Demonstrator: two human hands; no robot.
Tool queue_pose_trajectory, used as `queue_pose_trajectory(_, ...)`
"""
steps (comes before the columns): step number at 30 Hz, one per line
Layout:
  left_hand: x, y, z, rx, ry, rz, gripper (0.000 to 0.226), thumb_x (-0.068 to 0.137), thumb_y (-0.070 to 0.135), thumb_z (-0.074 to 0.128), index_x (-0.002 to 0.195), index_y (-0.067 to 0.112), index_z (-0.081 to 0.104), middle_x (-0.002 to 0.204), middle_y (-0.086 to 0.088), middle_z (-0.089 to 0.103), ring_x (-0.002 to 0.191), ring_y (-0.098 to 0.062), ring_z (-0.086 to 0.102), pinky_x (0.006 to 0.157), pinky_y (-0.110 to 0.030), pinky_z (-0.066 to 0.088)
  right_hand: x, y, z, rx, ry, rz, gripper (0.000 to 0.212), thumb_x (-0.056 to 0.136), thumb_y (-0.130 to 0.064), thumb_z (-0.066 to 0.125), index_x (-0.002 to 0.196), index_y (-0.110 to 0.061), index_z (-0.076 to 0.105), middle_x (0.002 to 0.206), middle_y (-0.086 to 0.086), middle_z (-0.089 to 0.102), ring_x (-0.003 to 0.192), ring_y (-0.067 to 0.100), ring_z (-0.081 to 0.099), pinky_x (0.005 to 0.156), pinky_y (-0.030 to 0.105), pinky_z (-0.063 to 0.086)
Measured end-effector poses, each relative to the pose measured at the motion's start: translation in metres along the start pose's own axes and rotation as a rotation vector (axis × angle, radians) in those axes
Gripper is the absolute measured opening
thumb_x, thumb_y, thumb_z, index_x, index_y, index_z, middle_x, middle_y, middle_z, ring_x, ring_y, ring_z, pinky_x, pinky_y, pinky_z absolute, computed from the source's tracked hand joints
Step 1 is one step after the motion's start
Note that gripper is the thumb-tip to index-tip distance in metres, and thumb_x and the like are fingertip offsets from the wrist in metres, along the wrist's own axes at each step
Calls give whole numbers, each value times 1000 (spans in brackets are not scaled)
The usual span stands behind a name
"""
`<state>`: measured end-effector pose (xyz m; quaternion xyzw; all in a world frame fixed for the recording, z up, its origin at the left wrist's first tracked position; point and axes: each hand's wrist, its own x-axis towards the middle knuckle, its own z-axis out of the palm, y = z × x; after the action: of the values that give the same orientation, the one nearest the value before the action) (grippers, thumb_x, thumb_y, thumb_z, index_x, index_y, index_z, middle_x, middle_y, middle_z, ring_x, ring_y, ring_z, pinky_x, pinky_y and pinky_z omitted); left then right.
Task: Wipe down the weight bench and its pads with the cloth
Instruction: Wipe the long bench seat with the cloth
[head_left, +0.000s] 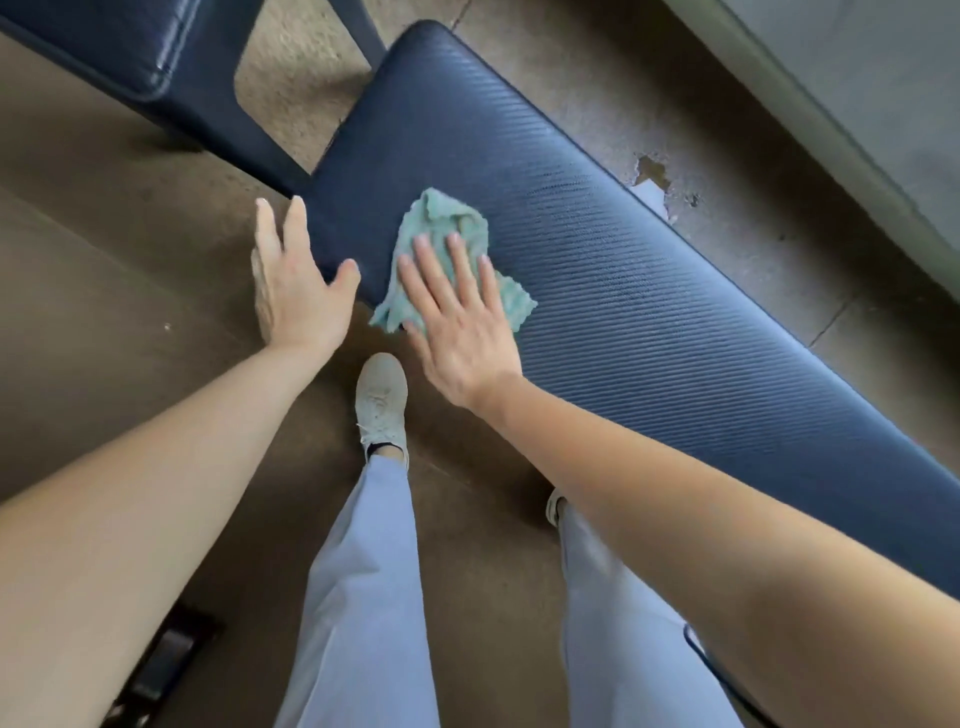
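A: Where is the cloth (451, 262) now, and how is it held?

B: It lies near the middle of the frame, on the near edge of the long pad (597, 270), and one corner hangs a little over that edge. The right hand (457, 317) presses it flat with the palm. The fingers are spread wide and straight; they do not pinch it.

A: And the left hand (293, 283)?

B: It is at the left end of the pad, fingers open and a bit apart, thumb toward the pad. It holds nothing. I cannot tell for sure if it touches the pad or only stands beside it.

A: How will the cloth handle?

B: I judge it light, soft and limp, so it bunches easily. It is already crumpled at the top. A flat palm on its middle is the good hold. The pad cover looks ribbed and smooth, so the cloth should slide well.

A: What is around?

B: A second pad (104, 47) is in the upper left, with a gap and a frame bar (228, 135) between. The person's shoe (382, 400) stands just under the pad edge. The floor (727, 171) has a chipped spot in the upper right. Nothing lies on the long pad, so the way to the right is free.
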<state>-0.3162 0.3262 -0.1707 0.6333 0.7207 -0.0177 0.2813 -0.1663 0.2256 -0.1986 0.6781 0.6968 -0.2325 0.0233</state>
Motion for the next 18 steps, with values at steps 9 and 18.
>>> queue_pose_trajectory(9, 16, -13, -12, -28, -142, 96, 78, 98, 41, 63, 163, 23, 23, 170, -1, 22, 151, -28, 34, 118, -51, 32, -55, 80, -11, -50, -43, 396, 65, 108, -42, 28, 165, -18, 6, 172, 15, 2, 159, 36, 0, 128, 54, 8)
queue_pose_trajectory(18, 27, -28, -19, -122, -180, 169, 77, 92, 40, 72, 158, 22, 37, 166, 0, 33, 146, -27, 43, 115, -50, 37, 116, 42, -52, 234, 234, 1080, 67, 107, -45, 20, 165, -16, 0, 173, 6, -6, 157, 38, -13, 126, 59, -4)
